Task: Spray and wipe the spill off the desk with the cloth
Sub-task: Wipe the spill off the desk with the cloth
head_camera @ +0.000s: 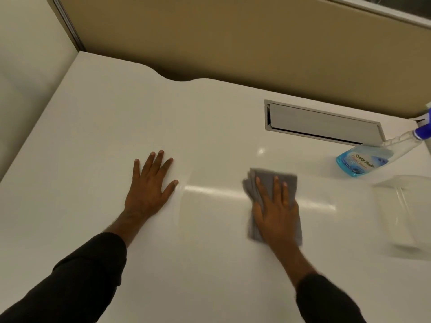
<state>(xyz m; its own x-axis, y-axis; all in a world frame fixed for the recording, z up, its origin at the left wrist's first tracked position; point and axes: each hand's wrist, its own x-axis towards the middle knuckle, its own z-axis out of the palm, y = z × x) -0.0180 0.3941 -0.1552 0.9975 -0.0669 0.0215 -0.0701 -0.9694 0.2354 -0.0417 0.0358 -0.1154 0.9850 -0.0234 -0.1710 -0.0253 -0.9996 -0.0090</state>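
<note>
Desk [98,117]: white, glossy, filling most of the view; a beige partition [233,43] stood along its far edge. A damp sheen, curved at its left margin, lay between the two hands, with a bright reflected streak across it. Whether any spill remained within that sheen could not be told.

Cable hatch [321,124]: grey metal flap set into the desk, far right.

Clear plastic container [401,210]: near right edge, blurred, apparently empty.

Spray bottle [363,163]: blue liquid, blue-and-white trigger head, at the far right just beyond the container and well apart from both hands.

Left hand [149,192]: flat on the desk left of the sheen, fingers straight and spread apart, holding nothing, thumb tip at the wet margin.

Right hand [275,213]: pressed palm-down on the cloth, fingers straight and slightly parted, not curled round it.

Cloth [254,197]: grey, folded, pinned under the right hand at the right end of the sheen, its long axis running near to far, in line with the fingers.

Judgement: the wiping step appeared under way, spraying likely done. The wet area lay to the left of the cloth, so the coming stroke would probably sweep leftward toward the bracing left hand; the right hand alone bore the cloth.
</note>
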